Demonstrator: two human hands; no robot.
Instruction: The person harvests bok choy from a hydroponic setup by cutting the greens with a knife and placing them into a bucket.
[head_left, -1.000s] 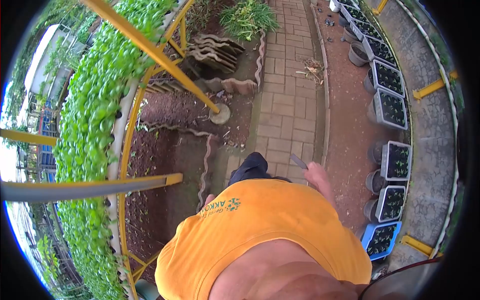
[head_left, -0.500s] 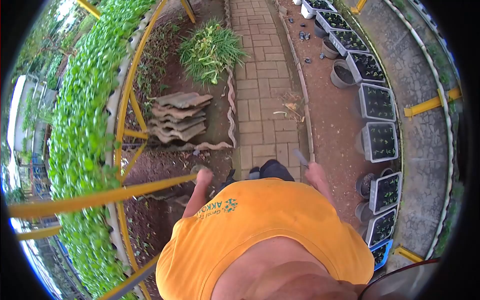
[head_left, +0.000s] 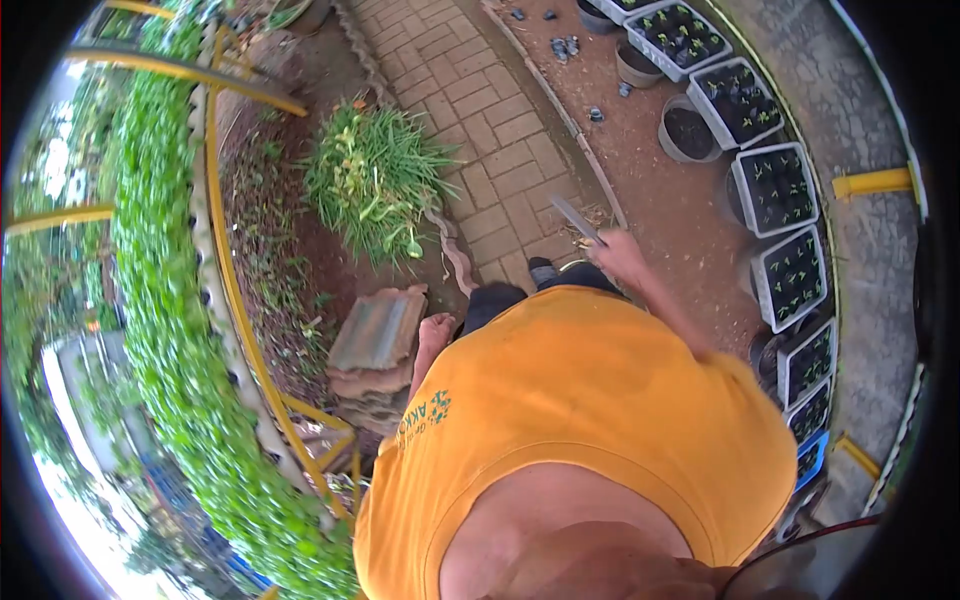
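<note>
My right hand (head_left: 620,258) is wrapped around the handle of a knife (head_left: 578,219). The narrow grey blade points forward and left over the brick path. Low at my left side, my left hand (head_left: 435,331) has its fingers curled in, and nothing shows in it. It is nearest to a stack of roof tiles (head_left: 377,332) on the soil. Ahead of that hand, a leafy green clump (head_left: 370,185) with long thin blades lies beside the path.
The brick path (head_left: 480,100) runs ahead between low edgings. Along the right stand seedling trays (head_left: 778,190) with plant pots (head_left: 688,130) by them. On the left, a yellow metal frame (head_left: 215,190) borders a raised bed of green plants (head_left: 165,260).
I have moved forward along the path, and the view has turned. The leafy clump and tiles are closer. My right hand has come forward and inward with the knife.
</note>
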